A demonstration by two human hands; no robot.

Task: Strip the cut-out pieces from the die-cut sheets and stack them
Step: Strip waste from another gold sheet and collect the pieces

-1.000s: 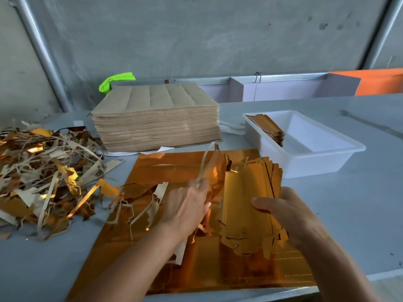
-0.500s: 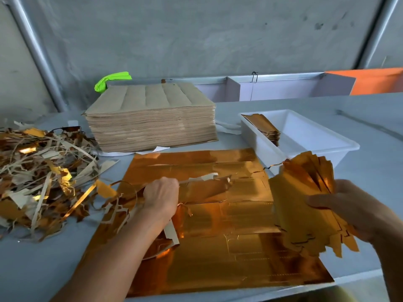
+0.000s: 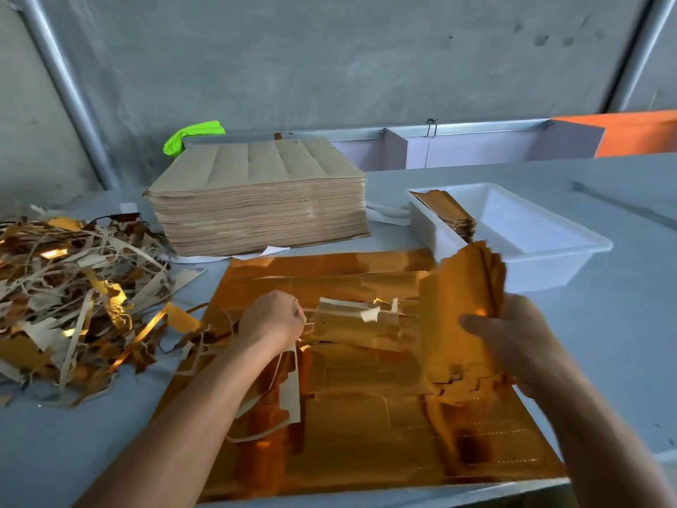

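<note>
While left hand [image 3: 271, 320] pinches scrap strips [image 3: 311, 324], right hand [image 3: 513, 339] grips gold cut-outs [image 3: 458, 324].

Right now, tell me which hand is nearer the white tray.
Right. The right hand holds the bundle of gold cut-outs just in front of the white tray. The left hand grips scrap strips over the gold sheet, farther left.

gold cut-out bundle [image 3: 462, 320] upright above sheet [image 3: 366, 427]
</note>
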